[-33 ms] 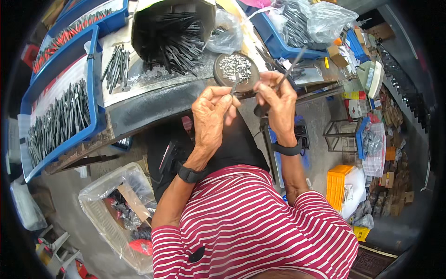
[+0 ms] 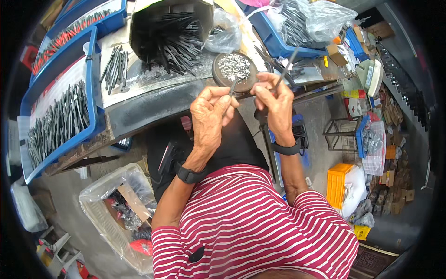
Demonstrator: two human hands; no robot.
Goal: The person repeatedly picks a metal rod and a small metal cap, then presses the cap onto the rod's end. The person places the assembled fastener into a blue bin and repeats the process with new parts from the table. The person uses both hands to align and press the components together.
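My left hand (image 2: pixel 207 118) is closed, its thumb and fingers pinching a slender dark metal piece (image 2: pixel 233 88) that points up toward the round dish. To its right, my right hand (image 2: pixel 275 108) grips a thin dark rod (image 2: pixel 288 65) that slants up and to the right; its lower end is hidden by the fingers, and its exact kind is unclear. The two hands are apart, over the bench's front edge. Just beyond them sits the brown round dish (image 2: pixel 216 74), heaped with small silvery parts (image 2: pixel 233 66).
A dark container (image 2: pixel 134 35) of black slender pieces lies tipped on the bench (image 2: pixel 153 100). Blue trays of similar pieces (image 2: pixel 58 111) stand left, and a blue bin (image 2: pixel 265 32) with plastic bags stands at the back right. A plastic-lined crate (image 2: pixel 95 209) is on the floor.
My right hand and its rod have shifted slightly left, nearer the left hand. The left hand keeps its hold, almost in place.
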